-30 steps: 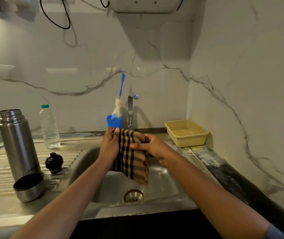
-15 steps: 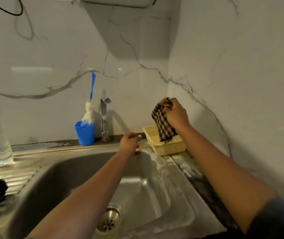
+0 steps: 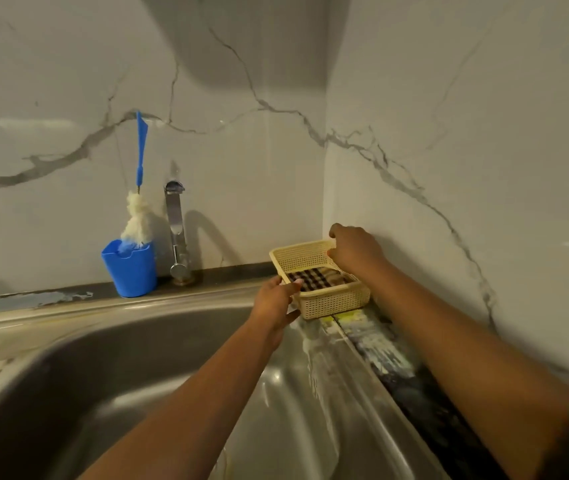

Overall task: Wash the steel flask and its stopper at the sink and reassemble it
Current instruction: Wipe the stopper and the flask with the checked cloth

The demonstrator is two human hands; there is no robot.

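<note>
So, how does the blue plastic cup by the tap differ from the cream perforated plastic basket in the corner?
The blue plastic cup is tall, round, unperforated; the cream perforated plastic basket is low and rectangular. The cup holds an upright blue-handled brush; the basket, a checked cloth. The left hand and right hand grip the basket; neither touches the cup. Both are plastic.

A cream basket (image 3: pixel 333 301) sits in the far right corner, just beside the steel sink (image 3: pixel 120 358), with a checked cloth (image 3: pixel 317 277) lying flat inside it. The left hand (image 3: pixel 274 303) grips its near left corner and the right hand (image 3: pixel 354 249) holds its far rim (fingers curled over the edge). Further left stand a tap (image 3: pixel 175 230) and a blue cup (image 3: pixel 130 271) holding a brush (image 3: pixel 136 218).
</note>
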